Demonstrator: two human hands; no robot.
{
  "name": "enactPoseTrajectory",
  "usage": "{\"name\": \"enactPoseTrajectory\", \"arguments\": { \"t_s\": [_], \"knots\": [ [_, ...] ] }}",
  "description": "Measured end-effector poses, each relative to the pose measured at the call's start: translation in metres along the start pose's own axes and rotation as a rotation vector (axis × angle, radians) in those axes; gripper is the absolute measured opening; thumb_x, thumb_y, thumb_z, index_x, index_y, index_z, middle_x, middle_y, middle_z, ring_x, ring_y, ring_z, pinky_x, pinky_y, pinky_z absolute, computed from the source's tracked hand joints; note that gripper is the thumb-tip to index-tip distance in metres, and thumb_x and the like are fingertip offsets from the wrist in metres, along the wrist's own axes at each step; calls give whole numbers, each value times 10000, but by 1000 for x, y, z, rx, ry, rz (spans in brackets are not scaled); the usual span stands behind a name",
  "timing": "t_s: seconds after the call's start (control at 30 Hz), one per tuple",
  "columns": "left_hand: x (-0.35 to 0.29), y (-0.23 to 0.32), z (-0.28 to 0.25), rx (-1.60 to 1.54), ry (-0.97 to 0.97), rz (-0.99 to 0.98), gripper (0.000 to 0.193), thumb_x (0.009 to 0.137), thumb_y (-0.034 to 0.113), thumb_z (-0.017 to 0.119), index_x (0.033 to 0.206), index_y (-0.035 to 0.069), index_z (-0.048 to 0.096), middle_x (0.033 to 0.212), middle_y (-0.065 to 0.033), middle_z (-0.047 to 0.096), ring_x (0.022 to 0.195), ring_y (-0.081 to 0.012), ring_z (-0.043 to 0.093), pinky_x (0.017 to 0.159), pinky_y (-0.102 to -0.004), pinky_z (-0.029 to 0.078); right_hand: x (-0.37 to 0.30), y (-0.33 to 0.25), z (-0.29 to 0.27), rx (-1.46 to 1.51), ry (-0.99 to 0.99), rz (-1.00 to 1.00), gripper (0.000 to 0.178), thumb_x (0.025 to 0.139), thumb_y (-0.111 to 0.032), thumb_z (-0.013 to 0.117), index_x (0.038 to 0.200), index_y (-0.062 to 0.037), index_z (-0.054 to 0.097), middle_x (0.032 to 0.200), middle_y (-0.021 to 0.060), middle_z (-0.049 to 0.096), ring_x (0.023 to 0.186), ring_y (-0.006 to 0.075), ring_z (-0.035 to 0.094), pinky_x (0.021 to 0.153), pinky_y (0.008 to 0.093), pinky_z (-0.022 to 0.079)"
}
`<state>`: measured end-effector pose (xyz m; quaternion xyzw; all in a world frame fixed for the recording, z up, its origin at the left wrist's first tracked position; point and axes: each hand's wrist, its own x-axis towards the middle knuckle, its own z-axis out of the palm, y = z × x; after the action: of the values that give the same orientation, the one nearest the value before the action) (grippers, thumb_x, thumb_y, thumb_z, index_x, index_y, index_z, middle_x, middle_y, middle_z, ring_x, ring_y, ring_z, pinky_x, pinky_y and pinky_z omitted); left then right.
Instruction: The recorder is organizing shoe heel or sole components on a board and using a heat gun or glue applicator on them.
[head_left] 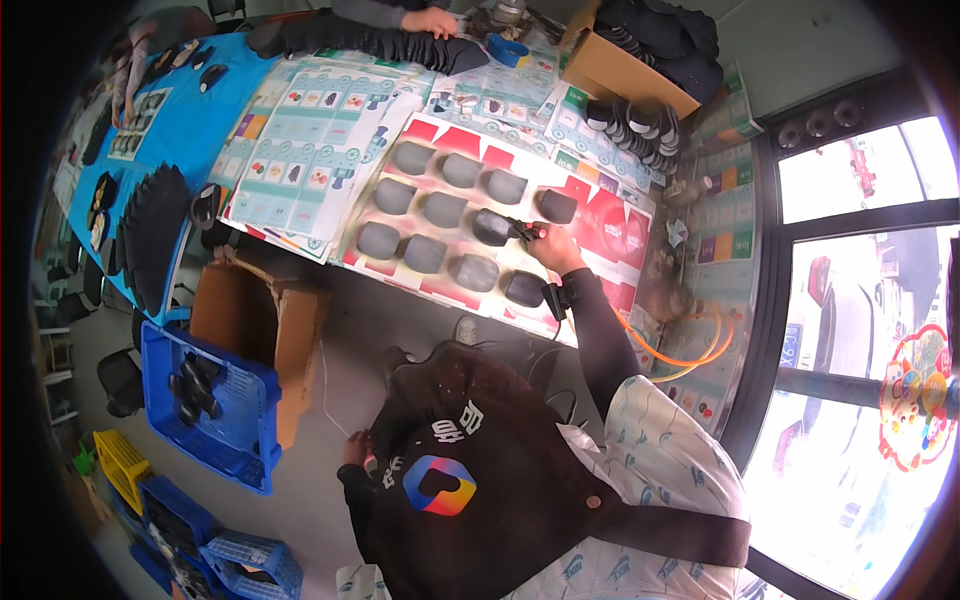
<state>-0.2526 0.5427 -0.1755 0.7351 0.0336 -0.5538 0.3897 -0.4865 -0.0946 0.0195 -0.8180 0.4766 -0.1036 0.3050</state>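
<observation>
My right hand (552, 250) is closed around a small dark spray gun (522, 230), its front end beside a dark, rounded pad (491, 228). Under it, a red and white printed board (603, 215) carries several such pads in rows. Those on the left, such as one grey pad (443, 210), look pale and matt; a few on the right, like another dark pad (525, 289), look darker. Down beside my black apron (520, 470) hangs my left hand (358, 447), small in the picture. Its fingers are too unclear to read, and a thin white cord runs near it.
An orange hose (690, 358) loops right of the board. Another person's hand (430, 22) rests on a row of black pieces (400, 48) at the far side. A cardboard box (640, 75) stands far right. Lower left are a blue crate (215, 440) and a brown carton (300, 350).
</observation>
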Motion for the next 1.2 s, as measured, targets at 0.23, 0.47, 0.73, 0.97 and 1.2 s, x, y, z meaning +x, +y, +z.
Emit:
{"name": "enactPoseTrajectory", "arguments": {
  "t_s": [0.23, 0.47, 0.73, 0.97, 1.2],
  "knots": [
    [-7, -64, -25, 900, 127, 843, 123, 933, 173, 640, 966, 63, 683, 726, -70, 619, 594, -229, 601, 503, -374, 478, -4, -38, 2, 159, -117, -128, 205, 792, -130, 598, 952, -32, 680, 842, 287, 656, 852, 493, 637, 754, 529, 503],
    [-40, -36, -1, 803, -35, 379, 249, 936, 171, 527, 1014, 12, 702, 909, -216, 707, 758, -336, 698, 649, -443, 547, -5, -21, 12, -8, -78, -180, 233, 840, -146, 569, 1005, -55, 706, 871, 286, 667, 871, 490, 643, 768, 559, 506],
    [-24, -69, -15, 510, 98, 125, 370, 973, 213, 435, 1077, -6, 714, 940, -262, 724, 823, -367, 716, 691, -469, 548, -9, -30, 26, -33, -83, -175, 160, 796, -120, 607, 909, -19, 657, 885, 231, 665, 878, 464, 637, 776, 527, 495],
    [-22, -14, 5, 265, 65, -81, 277, 984, 202, 483, 952, 53, 714, 671, -86, 612, 525, -190, 562, 465, -356, 436, -15, -18, 19, -89, -38, -64, 176, 814, -121, 590, 938, -33, 679, 891, 240, 664, 889, 479, 632, 795, 539, 494],
    [-15, -28, 6, -32, 81, 18, 220, 982, 198, 516, 887, 89, 682, 616, -10, 551, 457, -142, 477, 414, -315, 357, -19, -11, 13, -106, -83, -80, 235, 822, -137, 561, 992, -52, 699, 862, 289, 668, 882, 497, 639, 792, 569, 503]
  ]
}}
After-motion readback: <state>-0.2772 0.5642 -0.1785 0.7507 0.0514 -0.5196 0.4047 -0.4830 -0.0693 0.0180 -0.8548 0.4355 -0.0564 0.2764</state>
